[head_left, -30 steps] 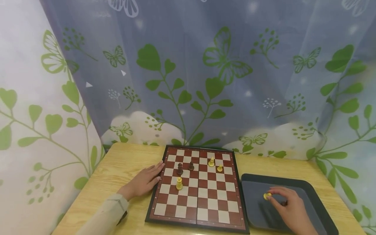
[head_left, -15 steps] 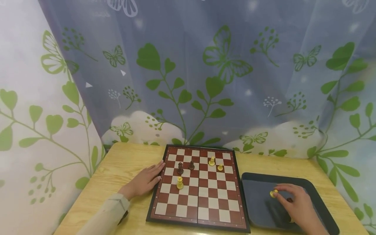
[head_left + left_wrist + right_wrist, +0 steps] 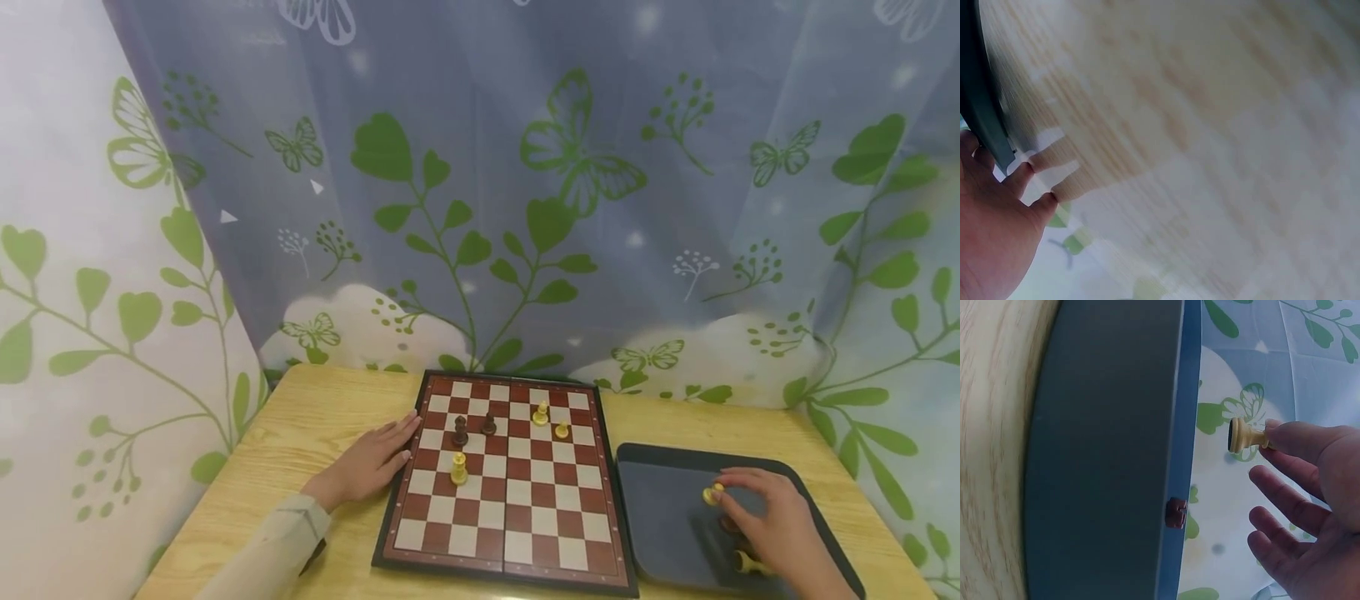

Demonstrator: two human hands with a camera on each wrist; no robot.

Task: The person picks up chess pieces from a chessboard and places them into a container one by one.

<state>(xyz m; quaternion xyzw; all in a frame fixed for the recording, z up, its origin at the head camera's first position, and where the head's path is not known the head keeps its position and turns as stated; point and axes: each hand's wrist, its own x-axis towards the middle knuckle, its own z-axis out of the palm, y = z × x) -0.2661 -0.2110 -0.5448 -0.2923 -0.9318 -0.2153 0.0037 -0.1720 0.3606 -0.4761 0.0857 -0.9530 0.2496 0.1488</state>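
My right hand [image 3: 780,521] pinches a small pale yellow chess piece [image 3: 712,494] between thumb and forefinger, above the dark tray [image 3: 660,533]. In the right wrist view the piece [image 3: 1246,436] is tilted sideways, its dark-bottomed base facing left and its top hidden by the fingertips. The other fingers of the right hand [image 3: 1310,494] are loosely spread. My left hand [image 3: 363,467] lies on the table with fingers extended, fingertips at the left edge of the chessboard [image 3: 504,571]. In the left wrist view the left hand [image 3: 997,219] touches the board's dark edge [image 3: 982,94].
On the board stand a dark tall piece [image 3: 460,431], a dark small piece [image 3: 488,424], a yellow rook [image 3: 458,469], a yellow piece [image 3: 541,413] and a yellow pawn [image 3: 562,430]. In the tray, a yellow piece [image 3: 748,562] lies near a dark piece [image 3: 729,523]. A patterned curtain [image 3: 480,208] hangs behind.
My right hand has moved a little to the right over the tray with the chess piece, uncovering more of the yellow piece lying there. The left hand has stayed put.
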